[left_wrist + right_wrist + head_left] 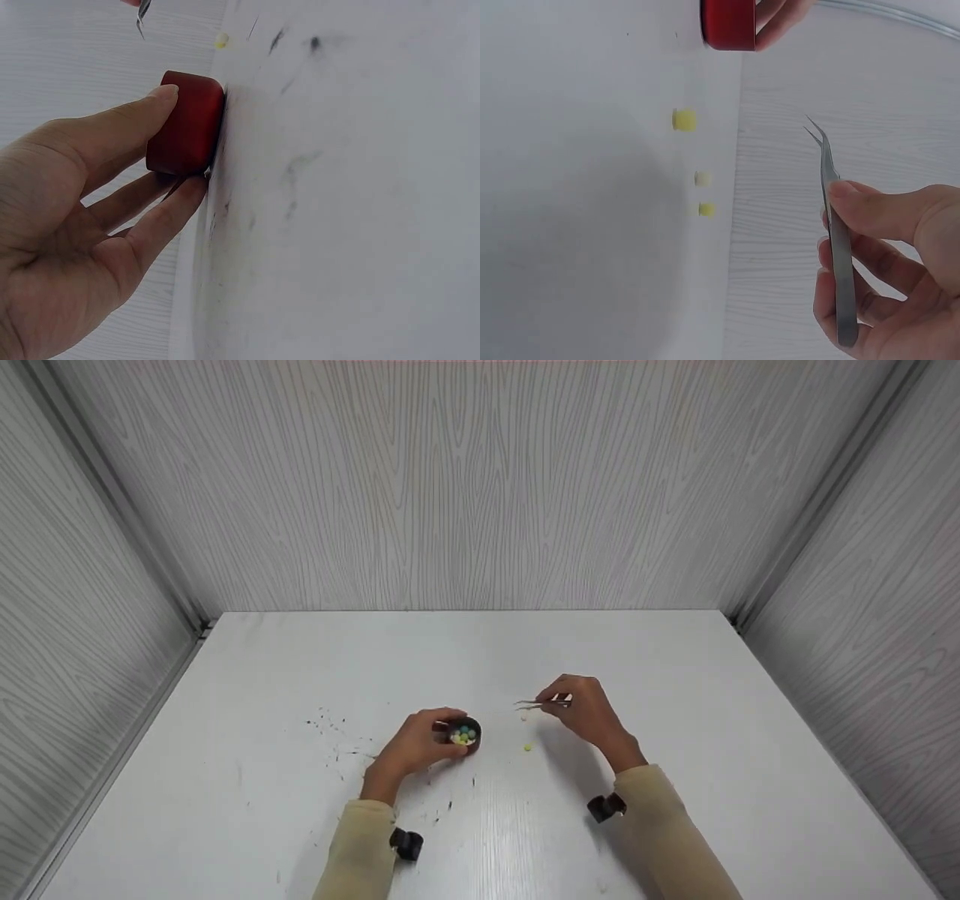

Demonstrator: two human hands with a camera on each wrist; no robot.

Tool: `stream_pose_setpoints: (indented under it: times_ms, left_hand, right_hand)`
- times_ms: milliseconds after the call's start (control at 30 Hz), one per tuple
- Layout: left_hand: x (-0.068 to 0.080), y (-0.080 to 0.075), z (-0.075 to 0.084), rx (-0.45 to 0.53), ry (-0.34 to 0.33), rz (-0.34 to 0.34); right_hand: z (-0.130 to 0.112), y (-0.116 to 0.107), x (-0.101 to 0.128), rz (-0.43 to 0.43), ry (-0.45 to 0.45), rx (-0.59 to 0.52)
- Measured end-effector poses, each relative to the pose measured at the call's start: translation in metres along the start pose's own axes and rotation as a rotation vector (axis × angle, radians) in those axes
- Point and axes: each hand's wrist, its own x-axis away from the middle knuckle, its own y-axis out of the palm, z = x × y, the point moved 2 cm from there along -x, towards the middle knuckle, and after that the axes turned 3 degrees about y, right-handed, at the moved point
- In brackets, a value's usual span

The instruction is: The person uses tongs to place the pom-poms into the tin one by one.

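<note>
My left hand (416, 742) holds a small round container (473, 744) on the table, thumb on one side and fingers on the other. Its outer wall is red in the left wrist view, and several small green, blue, yellow and white balls (464, 735) lie inside. My right hand (900, 255) pinches bent-tip metal tweezers (842, 277) above the table, right of the container. The tweezer tips are slightly apart with nothing between them. Below them on the table lie a yellow ball (684, 120), a pale ball (703, 178) and a smaller-looking yellow ball (706, 209).
The white table (300, 652) has dark smudges and specks (326, 724) to the left of the container and in front of it. Wood-grain panels (465, 487) enclose the table at the back and both sides. A dark wrist camera (606, 808) sits by the right sleeve.
</note>
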Motion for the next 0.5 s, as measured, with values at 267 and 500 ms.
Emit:
stream_pose_setpoints:
  times_ms: [267,500]
  left_hand:
    - [0.001,0.000,0.001,0.002,0.029,-0.007]
    - [0.001,-0.001,0.000,0.012,0.017,-0.004]
  right_hand:
    - [0.009,-0.010,0.004,-0.110,0.032,0.007]
    - [0.016,-0.016,0.006,-0.211,0.055,0.024]
